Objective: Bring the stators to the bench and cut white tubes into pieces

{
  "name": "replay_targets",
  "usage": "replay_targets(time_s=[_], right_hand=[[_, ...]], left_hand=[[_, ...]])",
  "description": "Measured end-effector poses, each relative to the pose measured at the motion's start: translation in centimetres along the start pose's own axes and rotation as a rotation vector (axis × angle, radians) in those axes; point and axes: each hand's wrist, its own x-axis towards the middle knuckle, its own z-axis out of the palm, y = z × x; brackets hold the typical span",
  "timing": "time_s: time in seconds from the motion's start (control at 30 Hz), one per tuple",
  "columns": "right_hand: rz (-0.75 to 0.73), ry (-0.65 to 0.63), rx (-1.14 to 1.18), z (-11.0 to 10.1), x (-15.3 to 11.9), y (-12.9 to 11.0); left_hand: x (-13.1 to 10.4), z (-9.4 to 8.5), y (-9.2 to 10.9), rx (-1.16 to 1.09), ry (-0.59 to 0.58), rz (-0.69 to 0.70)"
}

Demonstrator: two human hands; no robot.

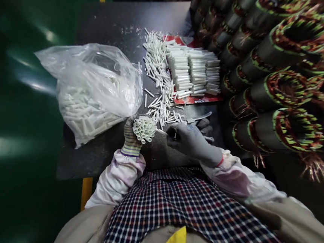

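Note:
A bundle of white tubes stands with its open ends toward me, and my left hand in a striped knit glove is wrapped round it. Just to the right, my right hand in a grey glove pinches a single white tube whose tip points at the bundle. Beyond both hands lies a loose heap of white tubes. Beside that heap, neat stacks of tubes rest on a red printed sheet.
A clear plastic bag full of tubes sits on the left of the dark table. Stator cores with copper windings are piled along the right side. Behind my right hand lie scissors and a dark, partly hidden item.

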Motion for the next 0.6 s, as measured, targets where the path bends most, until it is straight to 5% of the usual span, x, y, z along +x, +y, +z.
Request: replay_targets(time_s=[0.4, 0.6], right_hand=[[0.039, -0.165, -0.386, -0.8, 0.5, -1.4], [0.021, -0.175, -0.435, -0.4, 1.0, -1.6]], left_hand=[[-0.9, 0.7, -0.8, 0.156, 0.056, 0.091], [-1.3, 1.3, -0.9, 0.195, 0.090, 0.010]])
